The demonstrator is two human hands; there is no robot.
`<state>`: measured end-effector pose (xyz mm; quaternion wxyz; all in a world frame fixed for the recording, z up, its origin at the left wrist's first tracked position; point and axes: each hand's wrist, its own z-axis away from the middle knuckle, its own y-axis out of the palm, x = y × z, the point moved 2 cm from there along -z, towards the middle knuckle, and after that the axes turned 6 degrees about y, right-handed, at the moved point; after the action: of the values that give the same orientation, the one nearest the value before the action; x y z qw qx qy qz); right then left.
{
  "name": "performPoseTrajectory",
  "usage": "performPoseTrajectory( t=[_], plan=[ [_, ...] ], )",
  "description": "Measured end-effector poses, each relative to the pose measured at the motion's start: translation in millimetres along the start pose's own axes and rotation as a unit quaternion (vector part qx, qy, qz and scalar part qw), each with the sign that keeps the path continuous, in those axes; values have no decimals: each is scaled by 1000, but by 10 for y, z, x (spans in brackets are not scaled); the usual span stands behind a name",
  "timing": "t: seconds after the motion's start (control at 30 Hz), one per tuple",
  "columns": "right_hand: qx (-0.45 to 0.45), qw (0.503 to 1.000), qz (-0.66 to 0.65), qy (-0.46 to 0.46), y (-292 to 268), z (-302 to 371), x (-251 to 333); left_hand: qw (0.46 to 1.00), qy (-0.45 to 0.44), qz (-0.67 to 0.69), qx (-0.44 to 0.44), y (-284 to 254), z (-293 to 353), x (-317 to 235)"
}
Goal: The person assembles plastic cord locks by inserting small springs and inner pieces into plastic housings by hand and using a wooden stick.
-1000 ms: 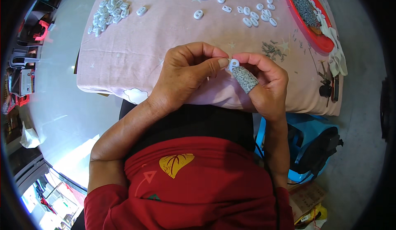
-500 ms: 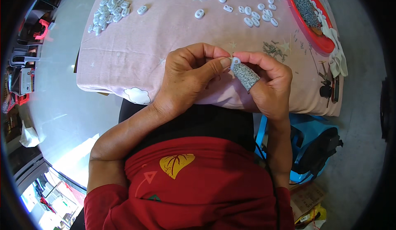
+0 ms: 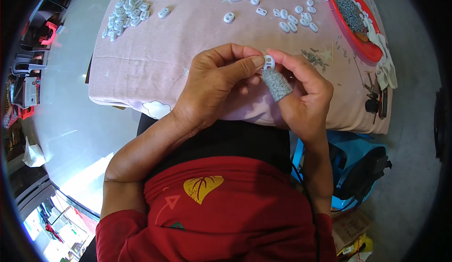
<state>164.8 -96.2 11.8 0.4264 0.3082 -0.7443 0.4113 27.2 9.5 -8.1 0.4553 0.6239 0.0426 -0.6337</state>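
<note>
A small white oval plastic piece with holes (image 3: 269,63) is pinched between my two hands just above the table's near edge. My left hand (image 3: 209,83) is closed, its thumb and forefinger gripping the piece's left side. On the other side, my right hand (image 3: 308,92) holds it between the forefinger and thumb. A speckled grey knitted cover (image 3: 277,85) wraps the right thumb. Whether a metal pin is also in the fingers cannot be made out. To the right of the hands lie loose small grey metal pins (image 3: 314,60).
Similar white pieces form a heap (image 3: 126,15) at far left; others lie scattered (image 3: 293,20) at the back. A red tray (image 3: 375,54) holds many grey metal pins. Beside it are a white glove (image 3: 386,67) and keys (image 3: 372,104). Pink cloth (image 3: 127,76) covers the table.
The white piece has turned so its holed face shows more, and has risen slightly. My right thumb has shifted a little left and up; both hands still grip the piece.
</note>
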Motion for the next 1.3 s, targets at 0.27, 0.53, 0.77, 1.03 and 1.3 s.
performPoseTrajectory(
  t=[0.27, 0.53, 0.77, 1.03, 1.3],
  plan=[
    [-32, 996, 83, -2, 25, 39, 141, 999, -35, 21, 3, 38, 34, 20],
    [-29, 983, 168, -60, -48, 17, 183, 999, -43, 16, 10, 42, 28, 6],
    [17, 975, 195, -104, -86, 3, 229, 991, -2, -104, 83, 32, 10, -24],
    [18, 944, 291, -155, -68, -19, 146, 996, -7, -67, 50, 54, 38, 16],
    [54, 936, 325, -125, -70, -60, 242, 995, 38, -84, 48, 50, 41, 91]
  ],
)
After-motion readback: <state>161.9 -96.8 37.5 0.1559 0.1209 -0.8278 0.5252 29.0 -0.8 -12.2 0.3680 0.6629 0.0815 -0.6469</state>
